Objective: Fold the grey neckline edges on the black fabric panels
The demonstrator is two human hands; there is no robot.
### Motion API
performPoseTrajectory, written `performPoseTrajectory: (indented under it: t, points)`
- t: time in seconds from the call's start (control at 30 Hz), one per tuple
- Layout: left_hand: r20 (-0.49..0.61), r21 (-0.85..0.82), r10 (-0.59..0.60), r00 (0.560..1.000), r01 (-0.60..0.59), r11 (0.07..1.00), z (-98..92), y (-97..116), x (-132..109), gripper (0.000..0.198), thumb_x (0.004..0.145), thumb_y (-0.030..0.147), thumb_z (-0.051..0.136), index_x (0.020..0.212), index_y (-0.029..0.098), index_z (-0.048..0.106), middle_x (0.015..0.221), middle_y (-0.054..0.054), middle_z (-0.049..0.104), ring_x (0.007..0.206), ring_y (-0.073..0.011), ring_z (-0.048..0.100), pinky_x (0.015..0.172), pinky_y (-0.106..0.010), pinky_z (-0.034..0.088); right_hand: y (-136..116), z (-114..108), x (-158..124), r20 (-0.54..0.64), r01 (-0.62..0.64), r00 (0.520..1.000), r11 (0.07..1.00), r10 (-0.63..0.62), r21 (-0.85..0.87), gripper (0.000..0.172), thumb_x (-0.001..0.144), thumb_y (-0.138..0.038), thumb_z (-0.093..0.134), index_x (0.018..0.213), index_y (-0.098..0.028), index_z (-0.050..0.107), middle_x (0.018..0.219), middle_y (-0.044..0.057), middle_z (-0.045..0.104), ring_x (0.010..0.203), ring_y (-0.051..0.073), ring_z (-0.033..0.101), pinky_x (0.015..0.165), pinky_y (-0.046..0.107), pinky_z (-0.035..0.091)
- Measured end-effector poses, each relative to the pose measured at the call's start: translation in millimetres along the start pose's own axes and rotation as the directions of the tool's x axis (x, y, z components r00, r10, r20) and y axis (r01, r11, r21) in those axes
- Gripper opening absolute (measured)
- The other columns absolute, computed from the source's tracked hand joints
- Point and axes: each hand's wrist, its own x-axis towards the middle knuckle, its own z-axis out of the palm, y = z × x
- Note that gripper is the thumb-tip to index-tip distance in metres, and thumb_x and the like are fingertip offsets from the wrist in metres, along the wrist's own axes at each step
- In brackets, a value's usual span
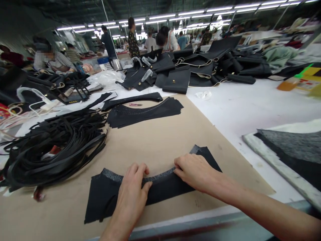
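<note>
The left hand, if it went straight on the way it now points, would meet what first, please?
Beyond the black piece under it and some bare brown sheet, the left hand would probably first meet the stack of curved black pieces; the angled view leaves its exact line uncertain.

the left hand hides part of the black panel along its curved edge, and the right hand covers another stretch farther right, its palm turned out of sight. the right forearm, a yellow container and a grey-and-black sheet are all cut off by the right edge, the container's lettering too blurred to read. a pink object beyond the panel is too small to identify.
</note>
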Motion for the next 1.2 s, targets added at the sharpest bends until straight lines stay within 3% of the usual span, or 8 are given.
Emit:
performPoseTrajectory:
  t: [0.13, 0.27, 0.4, 0.53, 0.63, 0.8, 0.97, 1.2]
  points:
    - [-0.041, 0.020, 0.198, 0.979, -0.197, 0.980, 8.1, 0, -4, 0.035, 0.080, 0.001, 0.043, 0.104, 0.023, 0.056, 0.108, -0.005, 0.055, 0.103, -0.0222, 0.051, 0.089, -0.037, 0.042, 1, 1, -1, -0.018, 0.009, 1.000, 1.000, -0.009, -0.005, 0.025, 0.082, -0.020, 0.046, 0.074, -0.016, 0.070, 0.073, 0.013, 0.070, 0.071, 0.027, 0.068, 0.054, 0.028, 0.042]
    - [0.077, 0.043, 0.479, 0.875, -0.483, 0.875, 21.4, -1, -7, 0.053, 0.083, -0.005, 0.032, 0.125, 0.022, 0.051, 0.116, -0.006, 0.058, 0.105, -0.0200, 0.052, 0.093, -0.034, 0.046, 1, 0, -1, -0.027, -0.001, 1.000, 1.000, 0.001, -0.010, 0.024, 0.083, -0.020, 0.047, 0.075, -0.016, 0.069, 0.073, 0.012, 0.070, 0.072, 0.027, 0.068, 0.056, 0.029, 0.043]
    - [0.149, 0.222, 0.573, 0.806, -0.592, 0.775, 31.1, 1, -8, 0.044, 0.085, -0.001, 0.039, 0.124, 0.014, 0.053, 0.109, -0.008, 0.062, 0.096, -0.0214, 0.055, 0.085, -0.035, 0.051, 1, 1, -2, 0.014, -0.009, 1.000, 1.000, 0.009, -0.010, 0.021, 0.085, -0.025, 0.051, 0.076, -0.016, 0.068, 0.075, 0.012, 0.070, 0.073, 0.027, 0.068, 0.058, 0.030, 0.044]
    - [0.122, 0.361, 0.576, 0.809, -0.576, 0.733, 36.5, 7, -14, 0.050, 0.080, -0.004, 0.045, 0.128, 0.010, 0.050, 0.104, -0.006, 0.063, 0.093, -0.0201, 0.056, 0.086, -0.033, 0.053, 7, 11, -3, -0.031, -0.013, 0.999, 1.000, 0.012, -0.018, 0.017, 0.087, -0.031, 0.057, 0.086, -0.016, 0.065, 0.081, 0.012, 0.069, 0.083, 0.029, 0.066, 0.074, 0.036, 0.046]
    - [0.084, 0.449, 0.546, 0.833, -0.521, 0.726, 40.9, 14, -18, 0.062, 0.075, -0.007, 0.047, 0.133, 0.015, 0.047, 0.101, -0.003, 0.062, 0.090, -0.0192, 0.056, 0.083, -0.031, 0.053, 21, 16, -3, -0.093, -0.030, 0.995, 0.999, 0.028, -0.020, 0.024, 0.084, -0.041, 0.063, 0.087, -0.017, 0.062, 0.078, 0.009, 0.067, 0.087, 0.029, 0.064, 0.085, 0.041, 0.040]
    - [0.056, 0.538, 0.516, 0.855, -0.461, 0.706, 46.9, 23, -18, 0.070, 0.077, -0.001, 0.053, 0.140, 0.025, 0.039, 0.101, -0.002, 0.060, 0.088, -0.0195, 0.055, 0.079, -0.031, 0.051, 60, -3, -1, -0.006, -0.106, 0.994, 0.981, 0.108, 0.160, 0.026, 0.081, -0.044, 0.064, 0.071, -0.021, 0.058, 0.070, 0.003, 0.064, 0.072, 0.023, 0.060, 0.067, 0.032, 0.036]
    - [0.051, 0.586, 0.521, 0.852, -0.448, 0.676, 49.4, 30, -14, 0.072, 0.077, 0.002, 0.054, 0.142, 0.026, 0.036, 0.098, -0.002, 0.059, 0.085, -0.0198, 0.052, 0.074, -0.032, 0.048, 93, -19, 2, 0.098, -0.064, 0.995, 0.942, 0.034, 0.328, 0.011, 0.078, -0.032, 0.064, 0.074, -0.022, 0.062, 0.073, -0.002, 0.064, 0.068, 0.016, 0.057, 0.057, 0.025, 0.033]
    - [0.022, 0.601, 0.470, 0.882, -0.387, 0.699, 54.4, 35, -15, 0.078, 0.072, -0.001, 0.055, 0.141, 0.031, 0.038, 0.101, -0.002, 0.059, 0.086, -0.0206, 0.050, 0.074, -0.033, 0.043, 96, -12, 8, 0.089, -0.042, 0.996, 0.944, 0.014, 0.328, 0.006, 0.072, -0.021, 0.060, 0.067, -0.020, 0.058, 0.062, -0.003, 0.057, 0.060, 0.013, 0.049, 0.051, 0.024, 0.027]
